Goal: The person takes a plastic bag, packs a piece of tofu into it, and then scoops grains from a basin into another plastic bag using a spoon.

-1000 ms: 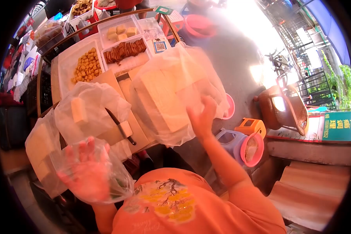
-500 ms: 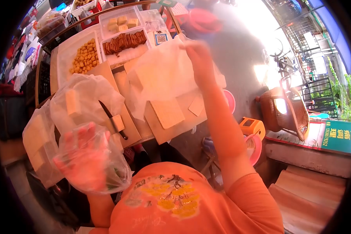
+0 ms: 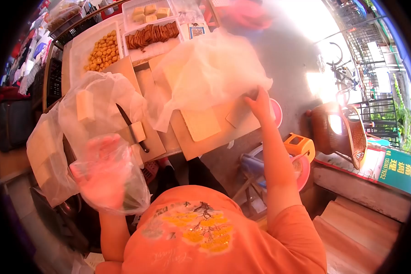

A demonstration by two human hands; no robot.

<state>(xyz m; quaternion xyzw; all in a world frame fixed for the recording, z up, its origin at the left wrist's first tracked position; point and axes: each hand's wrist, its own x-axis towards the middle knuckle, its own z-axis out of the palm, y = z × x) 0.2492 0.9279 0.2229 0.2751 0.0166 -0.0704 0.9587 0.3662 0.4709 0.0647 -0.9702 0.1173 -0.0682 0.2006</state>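
Observation:
My left hand (image 3: pixel 100 169) is palm up with its fingers spread, inside or behind a clear plastic bag (image 3: pixel 137 182). Something green shows faintly low in that bag. My right hand (image 3: pixel 261 106) is at the near right edge of a thin white cloth (image 3: pixel 210 68), thumb and forefinger apart. Partly under the cloth lies a pale yellow block (image 3: pixel 200 124), which looks like tofu, on a board (image 3: pixel 187 148). A thin flat piece (image 3: pixel 237 116) lies beside my right fingers. Left of the board, a dark-handled knife (image 3: pixel 128 121) rests against a small pale block (image 3: pixel 138 131).
Plastic bags with pale blocks (image 3: pixel 45 155) stand at the left. Trays of yellow balls (image 3: pixel 102 52), brown slices (image 3: pixel 153 36) and cut blocks (image 3: pixel 150 13) fill the table's far side. An orange container (image 3: pixel 299 145), pink basin (image 3: pixel 301 171) and wicker chair (image 3: pixel 335 130) stand right.
My right hand has moved down and right, from the cloth's raised far corner to its near right edge. The cloth now spreads farther right. My left hand has barely moved.

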